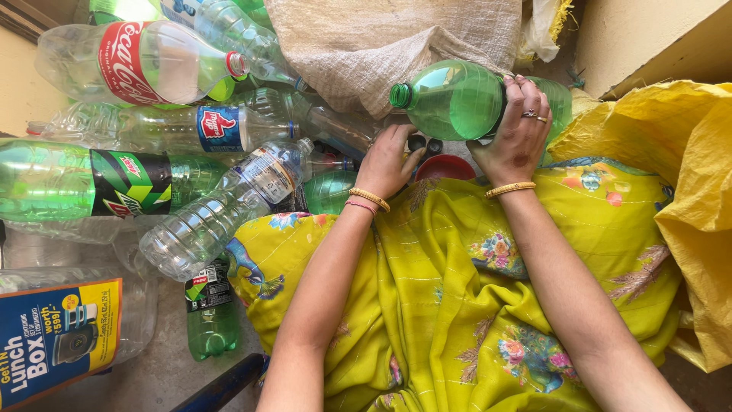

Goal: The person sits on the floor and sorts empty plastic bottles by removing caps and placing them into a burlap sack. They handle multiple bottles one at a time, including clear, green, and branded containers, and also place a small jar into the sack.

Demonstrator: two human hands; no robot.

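Sorting step under way: right hand (517, 130) clamped around a capped green bottle (457, 99) lifted over the lap, left hand (387, 164) loosely curled, empty, beneath its neck; likely next needs a steadying grip near the cap (399, 95).

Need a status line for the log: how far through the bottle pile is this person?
Done: nothing clearly set aside; I can't see inside the woven sack. In hand: the right hand grips a capped green bottle lifted over the lap; the left hand reaches down among dark caps beside a red lid. Left: many bottles lie heaped to the left, such as the clear bottle and the red-labelled bottle.
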